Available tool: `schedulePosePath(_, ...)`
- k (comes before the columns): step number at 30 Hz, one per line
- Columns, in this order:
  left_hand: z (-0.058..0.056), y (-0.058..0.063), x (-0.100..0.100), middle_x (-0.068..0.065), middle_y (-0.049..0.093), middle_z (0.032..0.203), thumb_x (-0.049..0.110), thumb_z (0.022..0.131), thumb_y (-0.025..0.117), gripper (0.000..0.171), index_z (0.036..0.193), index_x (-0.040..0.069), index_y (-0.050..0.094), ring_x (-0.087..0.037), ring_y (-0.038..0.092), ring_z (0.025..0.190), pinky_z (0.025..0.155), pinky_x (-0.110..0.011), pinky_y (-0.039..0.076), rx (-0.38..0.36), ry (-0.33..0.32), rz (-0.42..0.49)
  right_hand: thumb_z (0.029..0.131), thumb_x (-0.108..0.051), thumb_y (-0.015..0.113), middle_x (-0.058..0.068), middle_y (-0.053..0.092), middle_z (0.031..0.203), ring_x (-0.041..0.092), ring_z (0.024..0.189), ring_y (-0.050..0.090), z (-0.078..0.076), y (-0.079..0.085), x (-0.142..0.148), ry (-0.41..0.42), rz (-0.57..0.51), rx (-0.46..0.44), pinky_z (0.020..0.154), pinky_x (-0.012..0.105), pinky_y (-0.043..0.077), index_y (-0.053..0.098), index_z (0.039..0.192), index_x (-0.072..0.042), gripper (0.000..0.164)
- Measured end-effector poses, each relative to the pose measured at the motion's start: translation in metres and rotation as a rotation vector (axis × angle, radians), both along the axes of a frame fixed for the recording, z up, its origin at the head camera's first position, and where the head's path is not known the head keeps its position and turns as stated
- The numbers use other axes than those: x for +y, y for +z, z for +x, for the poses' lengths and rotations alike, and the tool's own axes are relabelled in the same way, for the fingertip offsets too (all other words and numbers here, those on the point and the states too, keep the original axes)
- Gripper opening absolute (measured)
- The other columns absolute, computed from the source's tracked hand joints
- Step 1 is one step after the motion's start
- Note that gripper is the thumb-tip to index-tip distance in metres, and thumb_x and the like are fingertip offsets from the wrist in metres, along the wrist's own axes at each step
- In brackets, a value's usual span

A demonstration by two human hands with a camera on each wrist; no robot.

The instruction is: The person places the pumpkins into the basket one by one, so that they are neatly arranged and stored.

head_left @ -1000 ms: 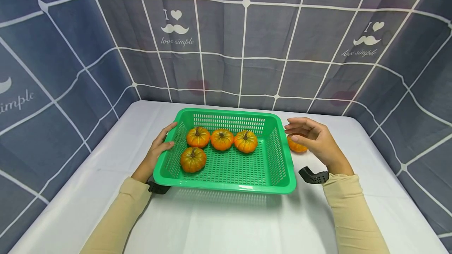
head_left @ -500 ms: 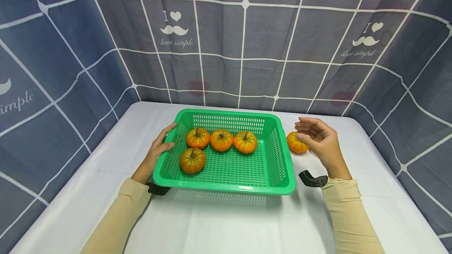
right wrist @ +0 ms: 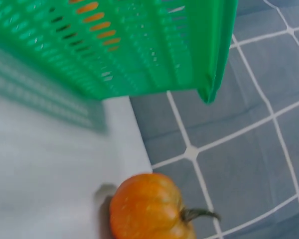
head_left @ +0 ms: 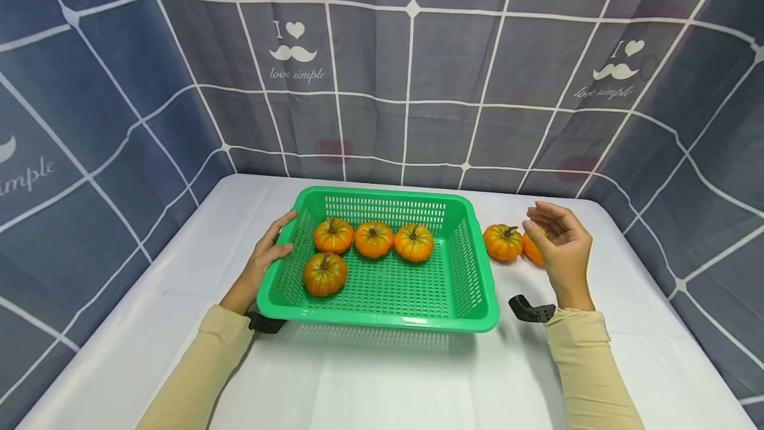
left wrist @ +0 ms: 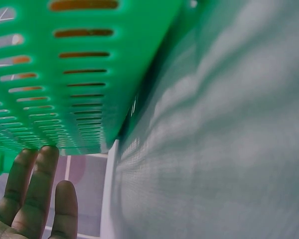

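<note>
A green plastic basket (head_left: 394,325) with slotted walls stands mid-table, holding several small orange pumpkins (head_left: 374,239). My left hand (head_left: 262,256) rests against the basket's left wall, thumb by the rim; the left wrist view shows straight fingers (left wrist: 37,194) touching the slotted side. Just beyond the basket's right side sits a pumpkin (head_left: 503,242) with a curved stem, also visible as an orange pumpkin (right wrist: 148,209) in the right wrist view. My right hand (head_left: 561,247) hovers with loosely bent fingers, partly covering another pumpkin (head_left: 531,251) beside it. I see nothing held in this hand.
A white cloth (head_left: 382,383) covers the table. A grey-blue checked curtain (head_left: 442,125) closes off the back and both sides, close behind the basket. Black wrist cameras (head_left: 530,310) sit on both wrists.
My right hand has moved right, away from the pumpkin nearest the basket, which is now fully in view. A second pumpkin has come into sight beside it. My left hand stays on the basket.
</note>
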State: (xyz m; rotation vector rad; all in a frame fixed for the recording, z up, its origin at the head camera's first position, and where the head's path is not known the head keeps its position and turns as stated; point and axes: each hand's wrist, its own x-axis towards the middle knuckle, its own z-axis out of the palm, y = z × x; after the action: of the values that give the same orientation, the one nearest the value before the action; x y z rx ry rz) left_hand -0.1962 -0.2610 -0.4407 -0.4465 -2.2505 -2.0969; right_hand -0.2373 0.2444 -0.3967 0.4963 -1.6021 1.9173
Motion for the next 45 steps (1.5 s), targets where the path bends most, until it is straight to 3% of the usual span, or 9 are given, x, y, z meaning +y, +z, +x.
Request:
schedulePosePath(11,-0.001,-0.002,-0.001,-0.028,0.022,0.172,0.009,0.106,0.040,0.068,0.172,0.003,0.021,-0.014,0.054,0.130,0.094,-0.026,0.057,0.003,-0.011,0.012,0.088,0.020,0.074,0.006,0.076,0.105,0.018,0.100,0.069,-0.011,-0.025,0.019,-0.243,-0.126,0.051,0.097,0.022,0.053,0.070,0.119,0.019,0.032)
schedulePosePath(21,-0.001,-0.001,0.000,-0.027,0.020,0.173,0.009,0.107,0.039,0.068,0.172,0.004,0.021,-0.014,0.053,0.132,0.095,-0.025,0.057,-0.001,-0.015,0.022,0.090,0.011,0.077,0.000,0.074,0.101,0.015,0.099,0.068,-0.016,-0.047,0.033,-0.450,-0.223,-0.116,0.094,0.021,0.052,0.076,0.114,0.005,0.024)
schedulePosePath(28,0.000,0.001,0.000,-0.027,0.024,0.172,0.010,0.107,0.040,0.068,0.172,0.006,0.021,-0.014,0.057,0.129,0.094,-0.025,0.058,-0.010,-0.005,0.010,0.091,0.009,0.078,-0.005,0.073,0.102,0.010,0.101,0.066,-0.018,-0.065,0.042,-0.461,-0.236,-0.257,0.093,0.018,0.050,0.074,0.120,0.005,0.030)
schedulePosePath(35,0.000,-0.001,-0.001,-0.026,0.021,0.173,0.010,0.106,0.040,0.068,0.172,0.007,0.024,-0.013,0.055,0.130,0.094,-0.025,0.057,-0.005,-0.004,0.019,0.095,0.000,0.079,-0.004,0.067,0.119,0.009,0.113,0.058,-0.017,-0.077,0.046,-0.470,-0.164,-0.427,0.106,0.021,0.042,0.073,0.125,-0.013,0.033)
schedulePosePath(40,0.000,-0.003,-0.001,-0.027,0.019,0.174,0.011,0.107,0.040,0.068,0.172,0.006,0.022,-0.012,0.053,0.132,0.096,-0.024,0.056,0.007,-0.021,0.023,0.097,-0.004,0.078,-0.011,0.061,0.123,0.012,0.123,0.052,-0.019,-0.081,0.049,-0.456,-0.101,-0.522,0.119,0.029,0.036,0.067,0.136,-0.009,0.041)
schedulePosePath(45,-0.002,-0.003,-0.001,-0.027,0.017,0.175,0.012,0.108,0.040,0.068,0.172,0.006,0.022,-0.012,0.051,0.134,0.097,-0.023,0.054,0.018,-0.022,0.021,0.097,-0.004,0.078,-0.014,0.059,0.124,0.014,0.128,0.050,-0.020,-0.082,0.050,-0.436,-0.073,-0.558,0.119,0.028,0.037,0.062,0.143,-0.005,0.049)
